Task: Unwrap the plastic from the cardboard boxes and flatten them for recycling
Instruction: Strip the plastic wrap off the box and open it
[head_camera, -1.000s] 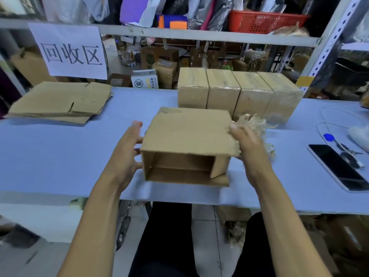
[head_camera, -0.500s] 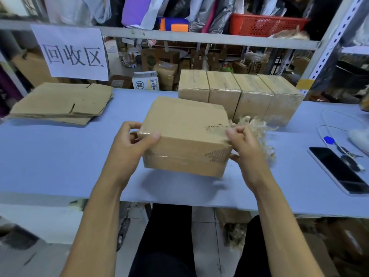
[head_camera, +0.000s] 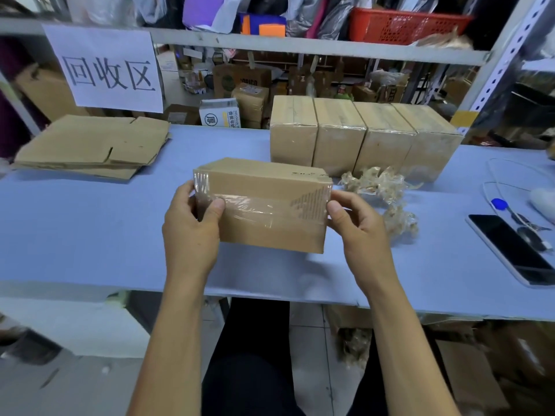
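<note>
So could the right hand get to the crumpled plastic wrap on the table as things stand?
Probably yes, once it lets go: the right hand grips the box, and the crumpled plastic wrap lies just beyond it on the table with nothing between.

Taped brown cardboard box [head_camera: 264, 205] tilted above table, four wrapped boxes [head_camera: 360, 136] behind

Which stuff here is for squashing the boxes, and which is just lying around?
For the job:
brown taped cardboard box, held by left hand and right hand
four plastic-wrapped cardboard boxes
flattened cardboard pile
crumpled clear plastic

Just lying about:
black phone
white cable
red basket
</note>
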